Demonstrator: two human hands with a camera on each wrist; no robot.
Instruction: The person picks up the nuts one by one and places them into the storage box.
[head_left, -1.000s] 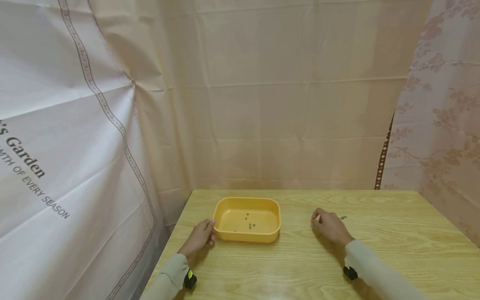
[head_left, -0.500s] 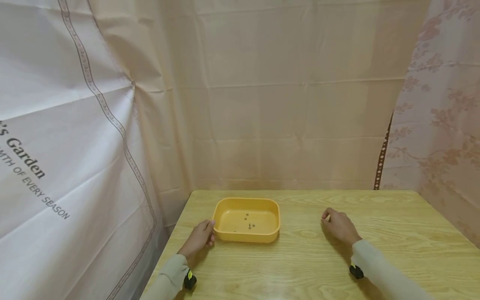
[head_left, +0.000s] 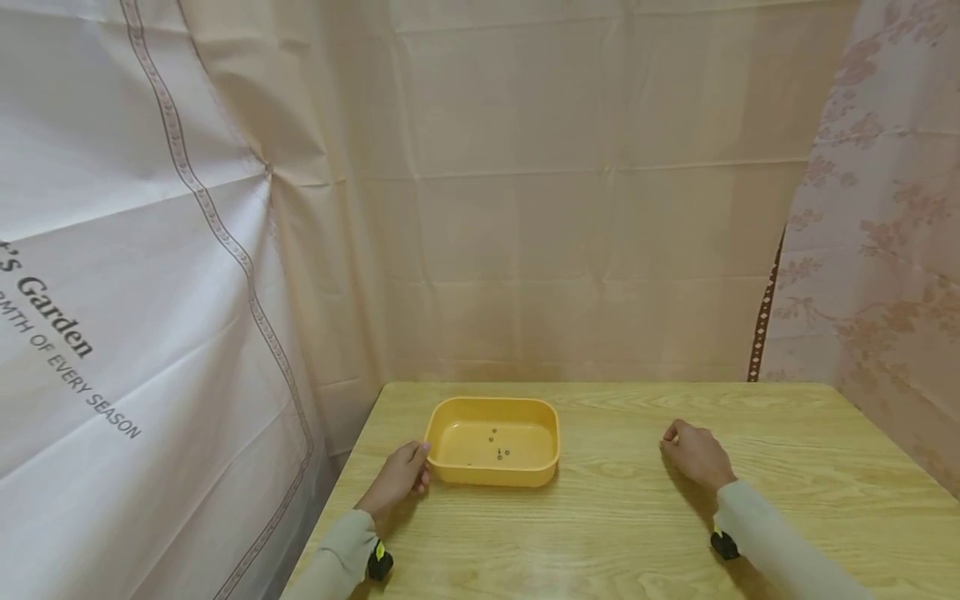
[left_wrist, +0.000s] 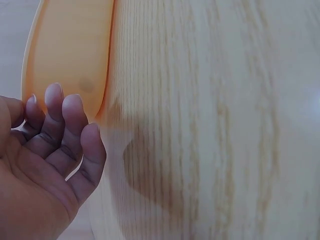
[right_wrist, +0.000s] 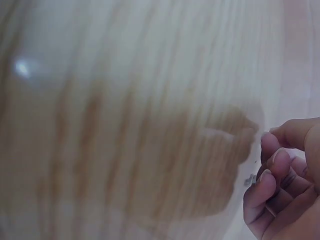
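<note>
Head view: L hand (head_left: 397, 477) grips yellow tray (head_left: 491, 476) at its near-L corner, thumb on rim; tray sits flat on L part of table (head_left: 615, 517), w/ a few small bits (head_left: 507, 453) inside. R hand (head_left: 697, 457) is over table, well apart from tray.

L wrist view: thumb & forefinger pinch tray edge, other fingers loosely bent.

R wrist view: fingers curled, thumb tip at forefinger; can't tell if anything's btwn them. Metal pcs (right_wrist: 249, 180) show just beside fingers, blurred.
</note>
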